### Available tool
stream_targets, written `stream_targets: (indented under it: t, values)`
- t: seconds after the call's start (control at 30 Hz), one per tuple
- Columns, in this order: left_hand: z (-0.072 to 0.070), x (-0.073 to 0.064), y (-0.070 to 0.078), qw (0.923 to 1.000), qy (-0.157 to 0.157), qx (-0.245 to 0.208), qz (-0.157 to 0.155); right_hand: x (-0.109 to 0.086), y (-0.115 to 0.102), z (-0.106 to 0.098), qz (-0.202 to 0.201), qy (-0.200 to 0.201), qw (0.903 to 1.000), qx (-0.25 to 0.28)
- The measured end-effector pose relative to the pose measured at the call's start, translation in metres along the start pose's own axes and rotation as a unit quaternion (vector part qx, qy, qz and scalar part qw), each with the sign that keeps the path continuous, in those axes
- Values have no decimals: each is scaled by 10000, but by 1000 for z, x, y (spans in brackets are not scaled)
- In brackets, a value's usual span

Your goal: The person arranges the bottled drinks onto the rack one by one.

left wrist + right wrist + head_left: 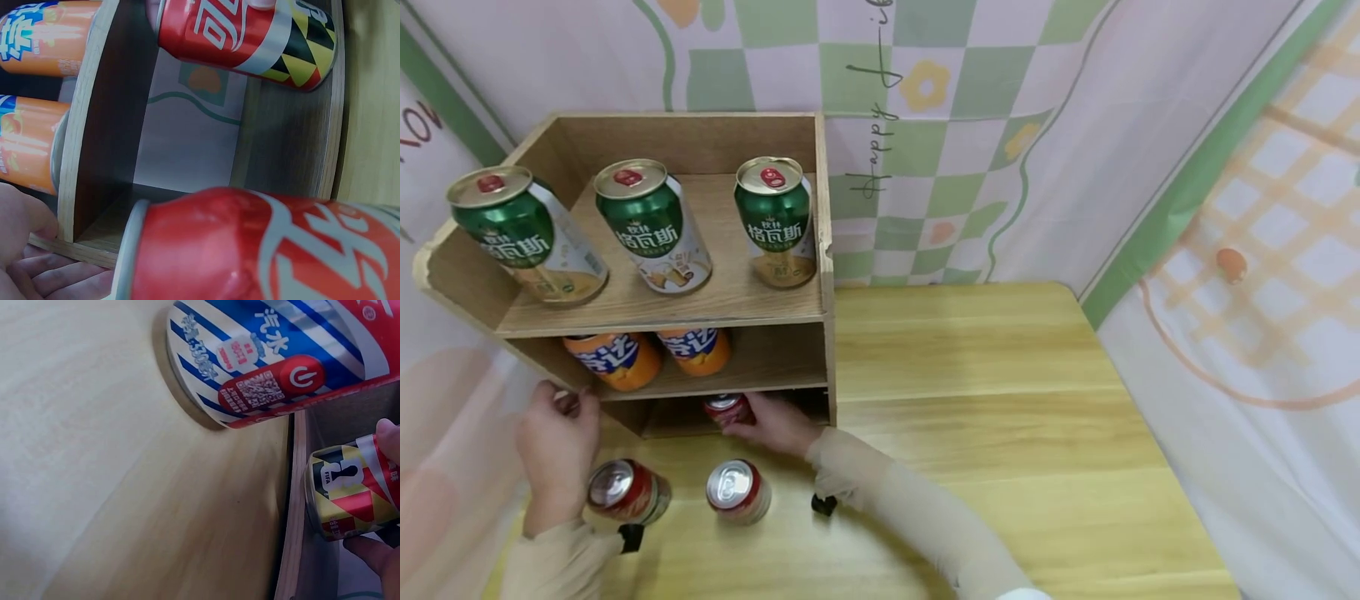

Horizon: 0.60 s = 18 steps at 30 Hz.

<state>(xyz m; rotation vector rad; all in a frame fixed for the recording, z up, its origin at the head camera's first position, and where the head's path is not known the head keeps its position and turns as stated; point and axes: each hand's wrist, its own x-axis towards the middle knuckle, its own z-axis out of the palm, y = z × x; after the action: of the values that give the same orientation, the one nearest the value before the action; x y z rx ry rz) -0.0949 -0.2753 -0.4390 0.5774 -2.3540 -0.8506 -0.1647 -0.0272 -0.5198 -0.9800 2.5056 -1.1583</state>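
Note:
My right hand (782, 425) grips a red soda can (727, 408) inside the lowest compartment of a wooden shelf (778, 354). In the right wrist view, thumb and fingers lie on either side of that can (353, 497), whose lower end has a yellow and black pattern. My left hand (556, 454) holds the shelf's left side panel near its lower front edge, thumb and fingers around the wood. Two more red cans stand on the table before the shelf: the left can (628, 492) close beside my left wrist, the right can (739, 492) below my right hand.
On the top level are three green cans: left (531, 233), middle (653, 225) and right (775, 221). Two orange cans, a left one (617, 362) and a right one (696, 350), occupy the middle level. The wooden table (985, 417) extends rightward; patterned cloth (955, 167) hangs behind.

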Motion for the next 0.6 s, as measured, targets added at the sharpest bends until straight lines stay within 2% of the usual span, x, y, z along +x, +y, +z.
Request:
stream_targets:
  t: [0.13, 0.27, 0.43, 0.6]
  values:
    - [0, 3, 1, 9999, 35, -15, 93, 8, 0, 2, 86, -57, 9999, 89]
    - [-1, 5, -1, 9999, -22, -89, 55, 13, 3, 6, 176, -128, 9991, 354]
    - [-3, 1, -4, 9999, -86, -97, -65, 10, 6, 10, 146, -128, 9989, 432]
    - [-3, 0, -3, 9999, -107, 39, -5, 3, 8, 8, 61, -36, 9986, 522]
